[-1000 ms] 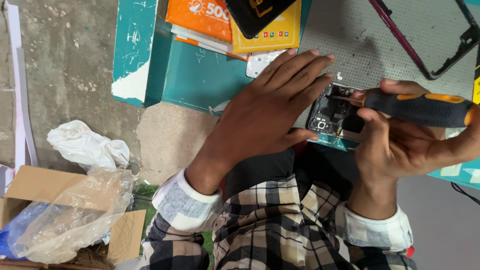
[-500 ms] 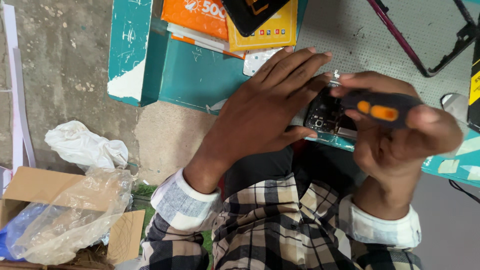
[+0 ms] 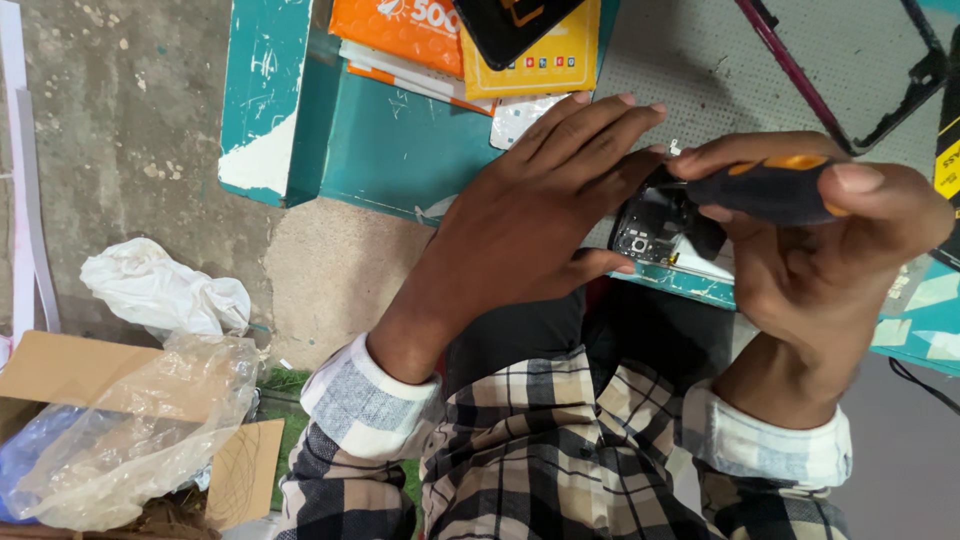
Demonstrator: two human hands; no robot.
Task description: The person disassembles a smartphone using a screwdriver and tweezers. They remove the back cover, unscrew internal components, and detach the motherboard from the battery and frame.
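Note:
My left hand [image 3: 530, 215] lies flat with fingers stretched over an opened phone [image 3: 650, 222], steadying it at the near edge of a teal table [image 3: 400, 150]. The phone's dark circuit board and camera parts show between my two hands. My right hand [image 3: 830, 255] is closed around a black screwdriver with orange marks [image 3: 770, 188], its tip pointing left at the phone's inner parts. Both wrists wear plaid sleeves with white cuffs.
A grey perforated mat [image 3: 700, 70] covers the table behind the phone. On it lie a dark phone frame [image 3: 880, 80], an orange box [image 3: 400, 30] and a yellow card [image 3: 545, 65]. On the concrete floor at the left are a white crumpled bag [image 3: 160, 290], clear plastic [image 3: 140, 440] and cardboard [image 3: 60, 370].
My right hand has turned and shifted the screwdriver, its handle now gripped closer over the phone. My left hand stays pressed on the phone.

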